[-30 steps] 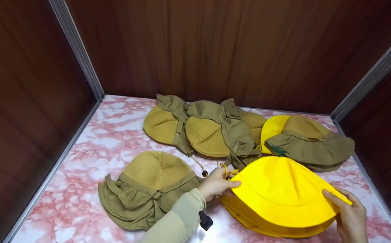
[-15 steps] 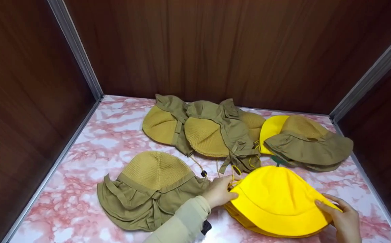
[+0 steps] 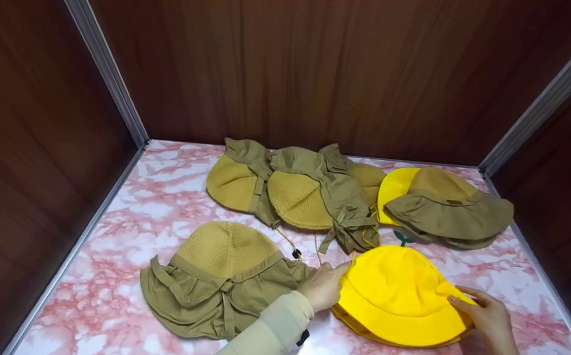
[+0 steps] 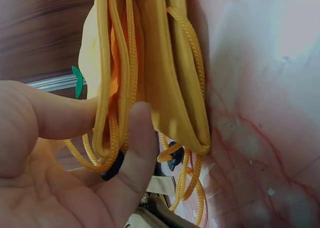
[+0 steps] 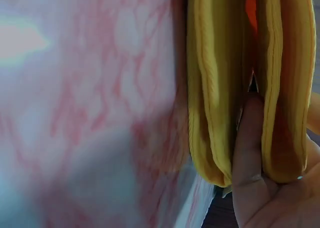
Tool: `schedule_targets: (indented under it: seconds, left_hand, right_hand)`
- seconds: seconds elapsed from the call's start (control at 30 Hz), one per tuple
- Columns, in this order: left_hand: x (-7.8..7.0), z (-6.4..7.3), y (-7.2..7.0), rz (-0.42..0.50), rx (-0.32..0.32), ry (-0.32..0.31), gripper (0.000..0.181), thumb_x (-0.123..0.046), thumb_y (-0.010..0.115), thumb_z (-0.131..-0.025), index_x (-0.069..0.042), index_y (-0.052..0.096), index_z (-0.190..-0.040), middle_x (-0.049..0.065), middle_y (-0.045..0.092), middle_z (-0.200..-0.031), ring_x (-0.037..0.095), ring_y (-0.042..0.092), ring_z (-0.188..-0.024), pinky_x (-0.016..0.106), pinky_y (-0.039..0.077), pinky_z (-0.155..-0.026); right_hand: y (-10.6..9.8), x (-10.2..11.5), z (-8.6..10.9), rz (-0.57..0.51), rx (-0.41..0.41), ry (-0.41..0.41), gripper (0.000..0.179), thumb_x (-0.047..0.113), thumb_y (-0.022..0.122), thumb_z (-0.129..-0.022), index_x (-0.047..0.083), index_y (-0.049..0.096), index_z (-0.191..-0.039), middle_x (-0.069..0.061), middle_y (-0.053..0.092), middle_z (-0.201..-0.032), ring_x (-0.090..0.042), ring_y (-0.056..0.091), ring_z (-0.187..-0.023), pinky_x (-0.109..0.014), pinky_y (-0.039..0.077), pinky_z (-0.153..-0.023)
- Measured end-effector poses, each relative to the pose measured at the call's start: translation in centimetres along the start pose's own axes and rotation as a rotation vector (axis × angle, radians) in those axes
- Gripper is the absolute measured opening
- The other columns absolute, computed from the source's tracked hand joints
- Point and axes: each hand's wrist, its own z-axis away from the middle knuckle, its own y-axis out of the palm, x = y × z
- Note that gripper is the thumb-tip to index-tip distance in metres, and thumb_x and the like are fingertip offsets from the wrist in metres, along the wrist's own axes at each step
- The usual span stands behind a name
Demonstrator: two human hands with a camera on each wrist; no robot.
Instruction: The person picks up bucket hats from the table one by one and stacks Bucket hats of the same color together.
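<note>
A yellow bucket hat [image 3: 401, 291] with a green sprout [image 3: 403, 238] on its crown lies over another yellow hat [image 4: 175, 88], whose edge shows beneath it. My left hand [image 3: 322, 287] pinches the upper hat's left brim edge, thumb on one side and a finger on the other. A yellow cord with a black toggle [image 4: 114, 165] hangs by those fingers. At the opposite end, my right hand [image 3: 485, 315] holds the brim, its thumb on top. In the right wrist view, one finger [image 5: 247, 138] of that hand sits between the two hats.
Left of the yellow hats lies a khaki sun hat [image 3: 228, 283] with a ruffled flap. Several khaki hats [image 3: 300, 197] overlap along the back. At the back right, another khaki hat [image 3: 450, 207] covers part of a yellow hat [image 3: 396, 190]. Dark wood-grain panels [image 3: 285, 74] enclose the table.
Both hands have lowered the upper yellow hat toward the table and drawn it slightly left. It now lies closer over the lower hat, and the sprout stands up behind its crown.
</note>
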Motion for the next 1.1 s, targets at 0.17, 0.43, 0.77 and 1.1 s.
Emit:
schedule_targets:
  seconds: [0.17,0.43,0.77,1.1]
  left_hand:
    - [0.2,-0.1,0.5,-0.088,-0.004,0.023,0.068,-0.003,0.063,-0.089,-0.032,0.045,-0.148,0.011,0.063,-0.105,0.018,0.057,-0.084,0.031,0.055,-0.07]
    - [0.2,0.1,1.0,-0.193,-0.089,0.106,0.071,0.002,0.067,-0.081,-0.022,0.05,-0.145,0.013,0.065,-0.104,0.021,0.06,-0.089,0.031,0.053,-0.081]
    - [0.4,0.2,1.3,-0.267,-0.211,0.194,0.039,-0.012,0.068,-0.09,-0.009,0.06,-0.128,0.009,0.066,-0.095,0.022,0.063,-0.081,0.03,0.054,-0.075]
    - [-0.6,-0.1,1.3,-0.241,-0.292,0.087,0.064,-0.03,0.07,-0.091,0.0,0.046,-0.143,0.015,0.062,-0.123,0.027,0.064,-0.103,0.034,0.055,-0.089]
  right_hand:
    - [0.3,0.5,0.2,0.227,-0.01,-0.074,0.079,0.051,0.077,-0.082,-0.004,0.056,-0.134,-0.033,0.056,-0.13,-0.039,0.057,-0.103,-0.039,0.054,-0.082]
    - [0.1,2.3,0.5,0.563,0.061,-0.085,0.07,0.051,0.07,-0.087,-0.003,0.058,-0.131,-0.031,0.058,-0.127,-0.039,0.059,-0.101,-0.059,0.046,-0.089]
    - [-1.7,7.1,1.6,0.694,0.158,-0.272,0.076,0.051,0.06,-0.094,-0.014,0.052,-0.131,-0.038,0.051,-0.132,-0.055,0.05,-0.116,-0.066,0.043,-0.097]
    - [-1.9,10.0,0.7,0.259,-0.017,-0.405,0.061,0.046,0.051,-0.101,-0.007,0.057,-0.13,-0.022,0.069,-0.115,-0.027,0.066,-0.095,-0.042,0.054,-0.086]
